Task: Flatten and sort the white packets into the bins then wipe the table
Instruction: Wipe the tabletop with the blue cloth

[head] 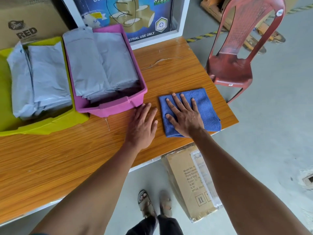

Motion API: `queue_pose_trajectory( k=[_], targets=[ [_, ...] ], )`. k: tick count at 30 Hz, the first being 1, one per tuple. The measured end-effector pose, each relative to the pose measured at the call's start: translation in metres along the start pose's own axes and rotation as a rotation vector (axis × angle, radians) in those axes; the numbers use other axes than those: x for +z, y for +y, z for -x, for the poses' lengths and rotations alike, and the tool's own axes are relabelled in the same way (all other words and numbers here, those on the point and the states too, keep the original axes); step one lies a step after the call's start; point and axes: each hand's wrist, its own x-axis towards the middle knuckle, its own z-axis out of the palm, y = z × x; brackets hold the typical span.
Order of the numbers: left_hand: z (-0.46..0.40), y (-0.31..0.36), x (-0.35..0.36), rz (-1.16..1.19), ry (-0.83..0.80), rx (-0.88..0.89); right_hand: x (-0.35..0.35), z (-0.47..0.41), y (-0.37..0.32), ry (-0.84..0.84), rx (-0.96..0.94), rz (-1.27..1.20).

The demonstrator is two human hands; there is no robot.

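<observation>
Left to right: 2 bins, yellow bin (50,126) and pink bin (110,110), hold the white packets (94,65); left hand (142,124) flat on table (67,155); right hand (184,116), fingers spread, presses blue cloth (208,106), unwiped wood lying leftward.

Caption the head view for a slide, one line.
Right hand presses a blue cloth flat on the wooden table; packets fill the pink bin.

You're in a warehouse: concrete floor (274,116), hazard-striped tape (203,36), stacked cardboard cartons (25,22), a tape poster marked industrial use (125,16).
</observation>
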Motion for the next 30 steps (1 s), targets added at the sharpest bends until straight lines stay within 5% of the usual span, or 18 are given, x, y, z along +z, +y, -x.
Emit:
queue_pose_trajectory(
  k=[6,13,21,30],
  targets=[
    [-0.006,0.031,0.013,0.015,0.006,-0.093,-0.003,0.019,0.012,-0.023,-0.100,0.016],
    [-0.032,0.048,0.024,0.024,0.022,-0.149,-0.011,-0.038,0.067,-0.022,-0.007,0.003],
    [-0.035,0.070,0.022,-0.074,-0.056,-0.324,-0.006,0.048,0.098,-0.029,-0.119,0.051],
    [-0.039,0.077,0.023,-0.103,-0.075,-0.393,-0.013,-0.037,0.131,-0.006,-0.145,0.018]
  ],
)
